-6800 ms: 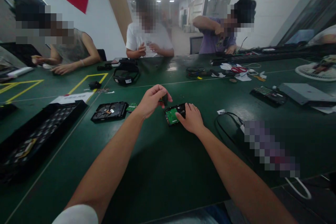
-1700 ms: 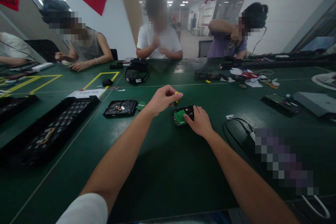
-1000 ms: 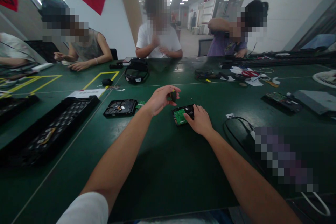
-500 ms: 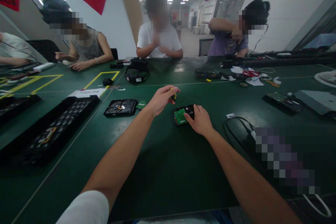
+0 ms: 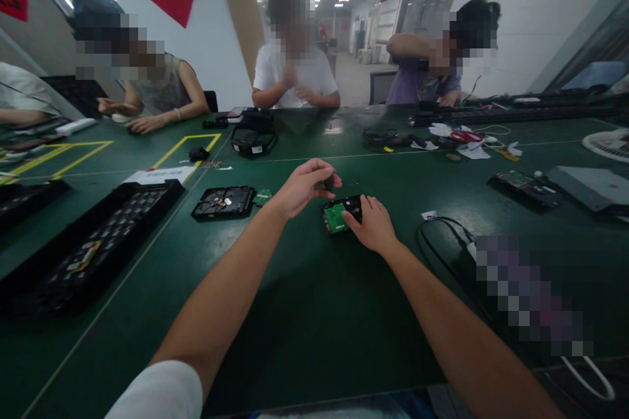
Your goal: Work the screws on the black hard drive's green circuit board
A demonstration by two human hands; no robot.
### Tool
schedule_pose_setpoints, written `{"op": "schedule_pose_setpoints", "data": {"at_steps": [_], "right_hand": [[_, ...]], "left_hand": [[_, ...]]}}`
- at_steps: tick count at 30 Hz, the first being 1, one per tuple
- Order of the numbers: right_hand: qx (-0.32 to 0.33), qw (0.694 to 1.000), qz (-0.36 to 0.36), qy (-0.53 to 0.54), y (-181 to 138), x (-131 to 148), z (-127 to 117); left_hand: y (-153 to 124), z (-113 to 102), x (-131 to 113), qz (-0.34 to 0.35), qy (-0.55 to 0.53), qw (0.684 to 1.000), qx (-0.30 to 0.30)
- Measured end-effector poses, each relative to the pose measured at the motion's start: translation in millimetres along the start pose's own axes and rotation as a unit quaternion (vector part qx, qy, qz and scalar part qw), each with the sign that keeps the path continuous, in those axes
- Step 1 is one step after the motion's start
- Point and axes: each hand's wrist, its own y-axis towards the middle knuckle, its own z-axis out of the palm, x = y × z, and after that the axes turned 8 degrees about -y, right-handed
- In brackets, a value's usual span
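Note:
A hard drive [image 5: 335, 216] with a green circuit board facing up lies on the dark green table. My right hand [image 5: 372, 226] grips its right side, the thumb across the board and the fingers over the far edge. Just above the drive's far left corner, my left hand [image 5: 308, 186] is closed in a pinch on a small black-and-yellow tool [image 5: 329, 183], mostly hidden by the fingers. Left of that hand lies another drive [image 5: 223, 201], its case dark, beside a loose green circuit board [image 5: 263, 197].
A long black tray [image 5: 98, 242] stands at the left. At the right are a cable [image 5: 435, 252], another drive [image 5: 525, 188] and a grey box [image 5: 590, 190]. Across the table sit several people, near a black headset [image 5: 254, 134] and scattered paper scraps [image 5: 474, 149].
The fingers of my left hand have turned and spread around the small tool, whose yellow part shows less now. My right hand stays on the hard drive. The view has shifted slightly.

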Motion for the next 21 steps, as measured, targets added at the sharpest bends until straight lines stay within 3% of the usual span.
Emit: {"op": "schedule_pose_setpoints", "data": {"at_steps": [8,13,21], "right_hand": [[0.006,1.0,0.007,-0.007,-1,2,-4],[0.011,1.0,0.004,0.001,-1,1,-3],[0.013,1.0,0.003,0.001,0,-2,2]], "left_hand": [[2,-5,-1,0.033,0.025,0.999,-0.006],[5,-13,0,0.024,0.023,0.999,-0.026],[7,-10,5,0.005,-0.022,1.0,-0.006]]}}
